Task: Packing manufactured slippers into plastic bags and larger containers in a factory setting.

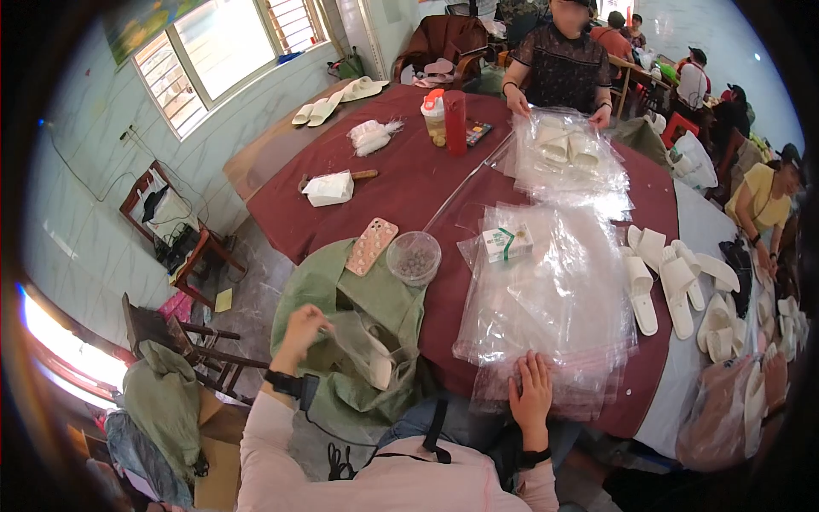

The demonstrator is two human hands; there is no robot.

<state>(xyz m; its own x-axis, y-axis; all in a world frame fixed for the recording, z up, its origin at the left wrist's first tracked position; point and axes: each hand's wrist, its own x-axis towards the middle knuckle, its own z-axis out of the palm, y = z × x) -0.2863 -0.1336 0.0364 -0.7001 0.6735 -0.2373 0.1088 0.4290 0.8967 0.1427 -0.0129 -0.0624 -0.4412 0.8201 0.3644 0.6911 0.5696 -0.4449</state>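
Observation:
My left hand (304,331) pinches the top of a clear plastic bag (351,335), which hangs over the opening of a green woven sack (311,286). A pale slipper (380,369) shows in the bag's lower end. My right hand (532,392) lies flat, fingers stretched, on the near edge of a stack of clear plastic bags (546,294). On that stack rests a small white and green box (508,241). Across the table, a person in a dark top holds the edges of another pile of clear bags (570,171) with pale slippers on it.
The table has a dark red cloth (299,200). On it are a phone (371,246), a tub of small grey pieces (414,258), a white box (328,189) over a hammer, and a red bottle (455,124). White slippers (678,286) line the right side. Chairs stand left.

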